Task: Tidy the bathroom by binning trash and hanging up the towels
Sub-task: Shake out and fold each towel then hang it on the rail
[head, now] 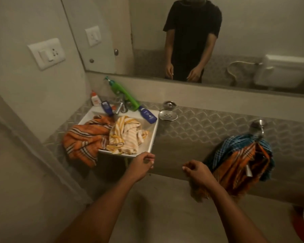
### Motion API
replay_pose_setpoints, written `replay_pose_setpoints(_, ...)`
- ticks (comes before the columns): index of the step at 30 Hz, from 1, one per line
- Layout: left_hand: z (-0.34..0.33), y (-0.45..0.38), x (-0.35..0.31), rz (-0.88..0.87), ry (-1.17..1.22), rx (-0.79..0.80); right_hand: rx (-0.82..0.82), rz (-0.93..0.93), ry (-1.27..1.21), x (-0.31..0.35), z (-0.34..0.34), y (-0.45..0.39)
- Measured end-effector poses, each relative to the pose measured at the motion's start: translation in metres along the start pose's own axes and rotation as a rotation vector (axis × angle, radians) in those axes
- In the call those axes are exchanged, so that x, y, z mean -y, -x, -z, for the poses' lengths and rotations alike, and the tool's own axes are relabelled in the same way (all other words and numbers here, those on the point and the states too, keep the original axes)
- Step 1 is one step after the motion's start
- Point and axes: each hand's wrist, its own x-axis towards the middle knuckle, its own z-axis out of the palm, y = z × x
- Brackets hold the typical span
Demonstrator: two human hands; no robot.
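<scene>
Crumpled striped towels [112, 135] filling sink [150, 137]

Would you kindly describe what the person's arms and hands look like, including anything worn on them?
Both forearms are bare, with no sleeves, watch or gloves visible. The left hand and right hand show pale fingernails. The mirror reflects a black short-sleeved top ending above the elbows.

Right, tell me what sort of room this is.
A small home bathroom, most likely: a white washbasin with a tap fixed to the wall, a wide mirror above it showing a toilet cistern, and towels on a wall hook.
</scene>
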Motion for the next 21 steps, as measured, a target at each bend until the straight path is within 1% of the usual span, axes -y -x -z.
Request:
replay_pose_setpoints(5,0.092,0.001,0.036,0.044,0.064,-0.069,0.027,0.03,-0.097,0.061,-0.062,-0.008)
replay_pose_setpoints(8,0.126,0.002,0.053,0.102,0.053,-0.094,0.043,0.036,-0.113,0.092,-0.086,-0.014)
replay_pose_setpoints(14,0.15,-0.017,0.061,0.106,0.065,-0.111,0.066,0.068,-0.144,0.123,-0.109,-0.034)
replay_pose_setpoints(21,0.157,-0.054,0.073,0.164,0.033,-0.144,0.072,0.118,-0.201,0.154,-0.119,-0.089)
